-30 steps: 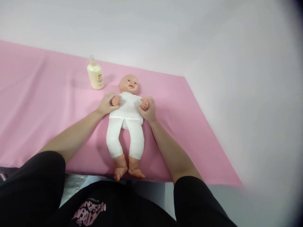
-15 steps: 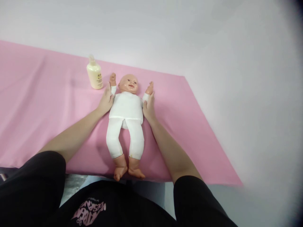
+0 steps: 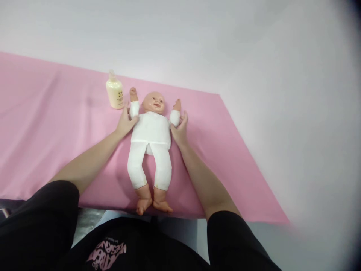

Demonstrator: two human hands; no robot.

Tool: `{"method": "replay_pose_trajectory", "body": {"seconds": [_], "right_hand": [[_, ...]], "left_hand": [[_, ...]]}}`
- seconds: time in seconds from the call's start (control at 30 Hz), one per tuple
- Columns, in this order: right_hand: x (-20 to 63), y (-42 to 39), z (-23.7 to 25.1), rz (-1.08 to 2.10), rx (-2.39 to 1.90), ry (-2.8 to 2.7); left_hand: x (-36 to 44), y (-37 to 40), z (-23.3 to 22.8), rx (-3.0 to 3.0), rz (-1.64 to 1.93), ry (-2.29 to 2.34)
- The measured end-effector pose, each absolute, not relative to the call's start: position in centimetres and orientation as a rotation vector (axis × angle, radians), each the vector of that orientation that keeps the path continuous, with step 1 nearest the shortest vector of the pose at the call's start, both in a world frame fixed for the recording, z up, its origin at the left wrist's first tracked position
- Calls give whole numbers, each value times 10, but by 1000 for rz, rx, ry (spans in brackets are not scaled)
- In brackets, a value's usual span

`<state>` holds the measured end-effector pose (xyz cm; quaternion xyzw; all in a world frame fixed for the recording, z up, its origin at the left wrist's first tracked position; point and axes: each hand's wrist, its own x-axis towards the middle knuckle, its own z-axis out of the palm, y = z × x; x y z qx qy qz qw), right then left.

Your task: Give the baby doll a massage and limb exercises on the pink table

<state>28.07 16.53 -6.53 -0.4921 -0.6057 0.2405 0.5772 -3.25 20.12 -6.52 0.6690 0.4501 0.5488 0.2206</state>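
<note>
A baby doll point(image 3: 150, 130) with a bald head and white cloth body lies face up on a pink cover, its feet towards me. Both its arms point up beside the head. My left hand point(image 3: 126, 122) cups the doll's arm on the left, thumb on the inner side and fingers along the outer side. Around the arm on the right, my right hand point(image 3: 180, 130) does the same, its thumb near the doll's shoulder and its fingertips at the outer side of the sleeve. A pale yellow pump bottle point(image 3: 115, 94) stands upright just beyond my left hand.
The pink cover point(image 3: 56, 131) drapes over a table whose near edge runs just past the doll's feet. Its right edge slants away on the right. A plain pale surface point(image 3: 254, 75) lies behind and to the right.
My fingers have loosened and spread a little around the doll's arms, and more of both white sleeves shows. The doll's hands have shifted slightly. The whole view has moved slightly.
</note>
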Motion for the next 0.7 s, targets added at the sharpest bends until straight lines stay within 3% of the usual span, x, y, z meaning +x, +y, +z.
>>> {"method": "replay_pose_trajectory", "body": {"seconds": [0.1, 0.27, 0.4, 0.53, 0.7], "right_hand": [[276, 158, -60, 472, -1049, -1461], [269, 144, -49, 282, -878, -1878], [263, 138, -41, 200, -807, -2076], [260, 139, -42, 324, -899, -1889], [271, 147, -44, 440, -1056, -1346]], "left_hand": [[-27, 189, -56, 2013, 1626, 1177], [-21, 167, -34, 2486, 1298, 979], [-21, 161, -29, 2534, 1250, 904], [-18, 166, -37, 2256, 1420, 1014], [-24, 189, -48, 1376, 1902, 1083]]}}
